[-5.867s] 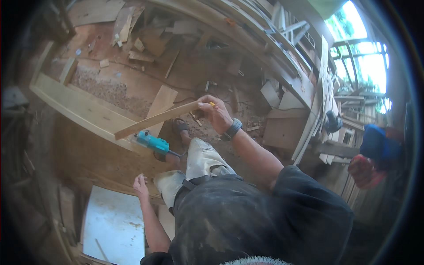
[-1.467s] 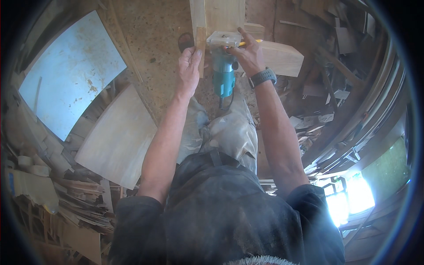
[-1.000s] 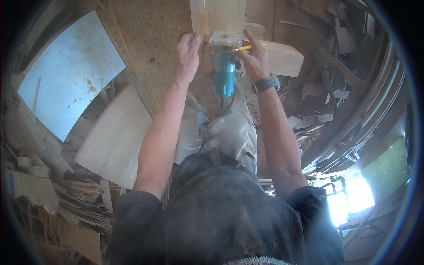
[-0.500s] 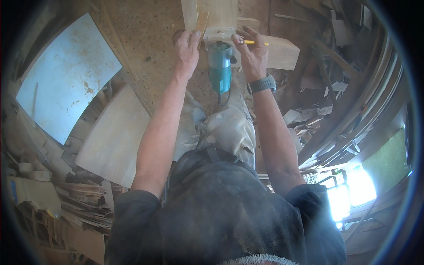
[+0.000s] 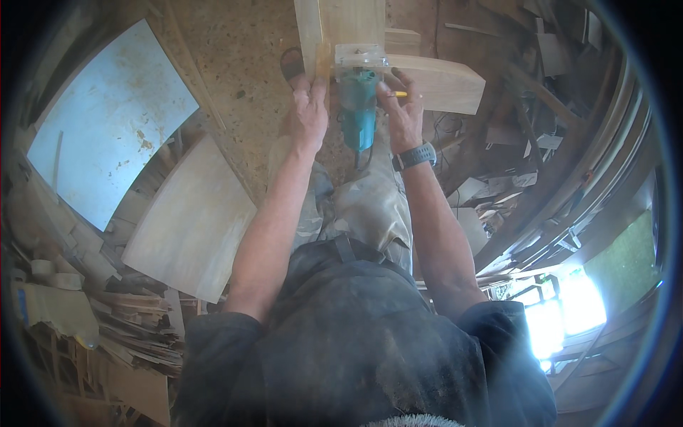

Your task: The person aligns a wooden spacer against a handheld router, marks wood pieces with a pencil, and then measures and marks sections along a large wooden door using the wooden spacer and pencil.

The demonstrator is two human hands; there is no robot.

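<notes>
Holding a wooden strip [image 5: 324,60] in the left hand [image 5: 309,117], a yellow pencil [image 5: 400,94] in the right hand [image 5: 406,124]; hands apart.
Pointing the strip's long axis away from the torso [image 5: 370,313], just left of a teal power tool [image 5: 358,110], seemingly overlapping a pale board [image 5: 354,21]; angling the pencil crosswise.

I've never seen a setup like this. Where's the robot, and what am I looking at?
There's no robot: these are a person's two bare hands. The camera sits on the person's head, looking down; its wide lens bends straight edges. The left hand holds a thin wooden strip. The right hand, with a watch at its wrist, has a yellow pencil between its fingers. Between the hands is a teal power tool, its clear base plate at the near end of a pale board. Off left lies a stained whitish panel.
</notes>
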